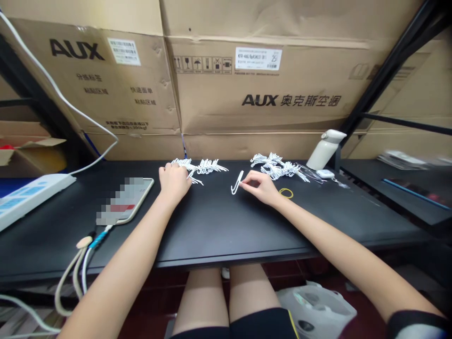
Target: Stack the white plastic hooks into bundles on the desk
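Observation:
My right hand [260,187] pinches a thin white hook [235,187] between thumb and fingertips, just above the black table. The hook's curved end points down and toward the left. My left hand [175,182] is closed over the near edge of a pile of white hooks [211,166], with fingers curled around some of them. The back of this hand hides its fingertips, and a few hook ends stick out at its right side. A second heap of white hooks [277,168] lies behind my right hand.
A yellow rubber band [286,193] lies right of my right hand. A white bottle [325,149] and a small white case [325,174] stand at the back right. Left are a cabled phone [136,207] and a power strip [31,195]. Cardboard boxes [212,113] wall the back.

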Available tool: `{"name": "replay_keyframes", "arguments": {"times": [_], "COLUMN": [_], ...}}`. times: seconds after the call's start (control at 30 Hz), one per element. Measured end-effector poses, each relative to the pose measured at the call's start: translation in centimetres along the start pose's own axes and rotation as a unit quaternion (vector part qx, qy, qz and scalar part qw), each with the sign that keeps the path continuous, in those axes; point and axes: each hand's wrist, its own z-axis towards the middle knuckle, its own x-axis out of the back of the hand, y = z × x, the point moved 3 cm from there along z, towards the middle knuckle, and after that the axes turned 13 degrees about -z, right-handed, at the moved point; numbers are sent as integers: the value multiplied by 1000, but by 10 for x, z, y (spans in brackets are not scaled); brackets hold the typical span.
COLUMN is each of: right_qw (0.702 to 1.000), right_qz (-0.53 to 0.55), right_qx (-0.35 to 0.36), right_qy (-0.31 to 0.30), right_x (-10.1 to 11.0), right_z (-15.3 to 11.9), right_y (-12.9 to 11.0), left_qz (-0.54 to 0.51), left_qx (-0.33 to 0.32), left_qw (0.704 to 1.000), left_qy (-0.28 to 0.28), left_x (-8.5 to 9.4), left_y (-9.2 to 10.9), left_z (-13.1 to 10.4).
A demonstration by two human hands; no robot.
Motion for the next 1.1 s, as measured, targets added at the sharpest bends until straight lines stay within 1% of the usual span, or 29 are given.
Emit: {"name": "replay_keyframes", "arguments": {"times": [0.2, 0.43, 0.57, 0.77, 0.87, 0.97, 1.1], "right_qw": [1000, 1000, 1000, 1000, 999, 999, 999], "right_qz": [-2, -8, -14, -13, -16, -20, -22], "right_qx": [-4, 1, 3, 6, 5, 6, 9], "right_qy": [-11, -18, -23, -28, -29, -26, -25], "right_x": [-2, -4, -5, -5, -5, -4, -3], "right_z": [0, 0, -1, -1, -1, 0, 0], "right_y": [-1, 1, 2, 2, 1, 1, 0], "left_qz": [-15, -18, -16, -76, -118, -144, -152], "left_qx": [5, 0, -5, 18, 28, 11, -40], "left_qw": [1000, 999, 999, 996, 990, 985, 983], "left_qy": [-3, -34, -40, -44, -66, -92, -92], "left_x": [-2, -8, -9, -8, -11, -15, -19], "left_y": [3, 1, 2, 0, -4, -9, -12], "left_z": [0, 1, -1, 2, 7, 10, 9]}}
